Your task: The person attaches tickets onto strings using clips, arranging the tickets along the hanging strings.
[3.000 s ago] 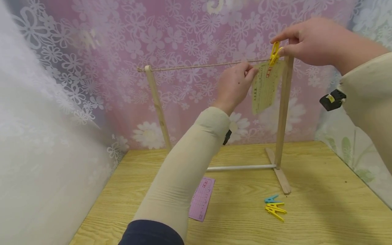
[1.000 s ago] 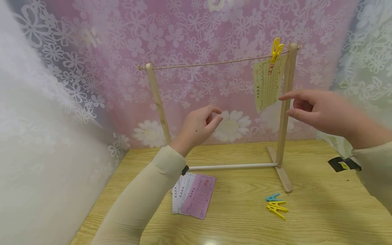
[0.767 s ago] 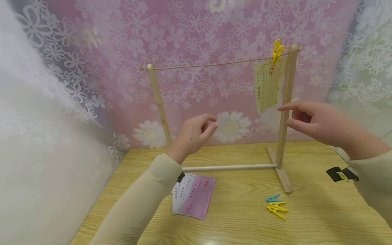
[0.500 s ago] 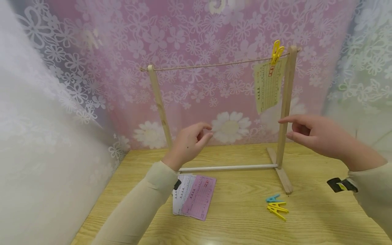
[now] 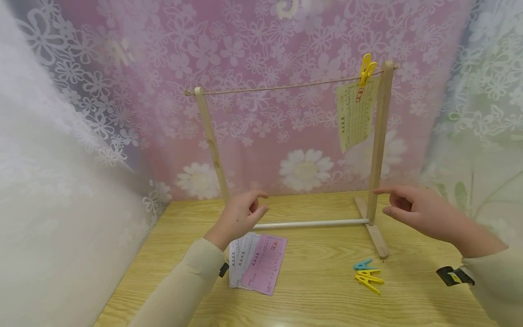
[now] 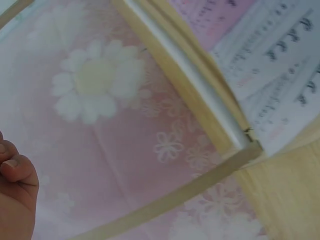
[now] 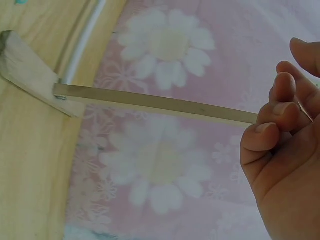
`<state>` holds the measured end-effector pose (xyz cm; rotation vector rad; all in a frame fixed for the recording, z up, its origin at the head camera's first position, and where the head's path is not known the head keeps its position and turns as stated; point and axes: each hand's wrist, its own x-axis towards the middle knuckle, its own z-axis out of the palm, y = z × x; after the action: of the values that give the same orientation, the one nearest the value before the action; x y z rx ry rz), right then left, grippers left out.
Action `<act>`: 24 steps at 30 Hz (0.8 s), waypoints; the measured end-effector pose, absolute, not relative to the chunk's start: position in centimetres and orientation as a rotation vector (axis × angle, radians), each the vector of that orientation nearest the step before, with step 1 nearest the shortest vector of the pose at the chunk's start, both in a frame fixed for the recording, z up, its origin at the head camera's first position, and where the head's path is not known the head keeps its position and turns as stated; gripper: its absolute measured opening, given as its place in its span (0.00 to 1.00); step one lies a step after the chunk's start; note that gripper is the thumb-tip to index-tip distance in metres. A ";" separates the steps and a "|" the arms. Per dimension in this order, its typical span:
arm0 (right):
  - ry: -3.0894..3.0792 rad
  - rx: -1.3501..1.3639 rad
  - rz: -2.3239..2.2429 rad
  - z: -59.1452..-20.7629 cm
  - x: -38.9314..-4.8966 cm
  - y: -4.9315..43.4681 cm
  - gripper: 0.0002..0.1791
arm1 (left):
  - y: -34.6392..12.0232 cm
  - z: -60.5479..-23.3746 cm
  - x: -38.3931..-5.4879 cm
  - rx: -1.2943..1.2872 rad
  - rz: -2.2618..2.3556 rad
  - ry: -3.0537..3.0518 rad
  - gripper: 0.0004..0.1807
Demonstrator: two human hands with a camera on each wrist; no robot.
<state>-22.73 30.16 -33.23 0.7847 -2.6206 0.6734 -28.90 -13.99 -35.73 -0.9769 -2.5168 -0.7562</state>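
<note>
Left hand (image 5: 236,213) empty, fingers loosely curled, near pink paper slip (image 5: 265,265) overlapping white paper slips (image 5: 237,273) on wood-grain table (image 5: 318,290). Right hand (image 5: 422,212) also empty, loosely curled, beside right wooden post (image 5: 380,145). Yellow paper slip (image 5: 354,117) hangs on twine (image 5: 282,86) near post top, pinned by yellow clothespin (image 5: 363,77). Blue clothespin (image 5: 362,265) and loose yellow clothespins (image 5: 363,278) lie together on table, near post's foot.

pink slip (image 5: 265,265) partly hides the white slips (image 5: 239,269)
</note>
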 end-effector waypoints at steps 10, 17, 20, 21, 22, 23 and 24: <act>-2.678 0.763 0.829 -37.3 -22.3 30.6 0.18 | -15.2 -38.7 -29.1 -0.865 -0.723 -2.739 0.19; -2.750 0.703 0.943 -40.3 -21.7 30.5 0.18 | -15.2 -40.9 -29.5 -0.864 -0.685 -2.828 0.18; -2.761 0.694 0.951 -41.4 -21.5 30.5 0.17 | -15.2 -41.8 -29.7 -0.838 -0.712 -2.874 0.18; -2.767 0.689 0.957 -41.6 -21.5 30.6 0.17 | -15.3 -42.0 -29.8 -0.828 -0.725 -2.890 0.19; -2.769 0.687 0.961 -41.9 -21.4 30.6 0.17 | -15.3 -42.2 -29.9 -0.823 -0.741 -2.906 0.20; -2.769 0.684 0.967 -42.1 -21.4 30.6 0.17 | -15.4 -42.5 -30.0 -0.816 -0.750 -2.919 0.20; -2.771 0.681 0.971 -42.3 -21.4 30.6 0.17 | -15.4 -42.7 -30.1 -0.804 -0.756 -2.936 0.20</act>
<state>-21.40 30.60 -42.29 0.6813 -2.7714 0.9710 -30.11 -15.42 -42.68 -0.8043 -2.9364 -0.7559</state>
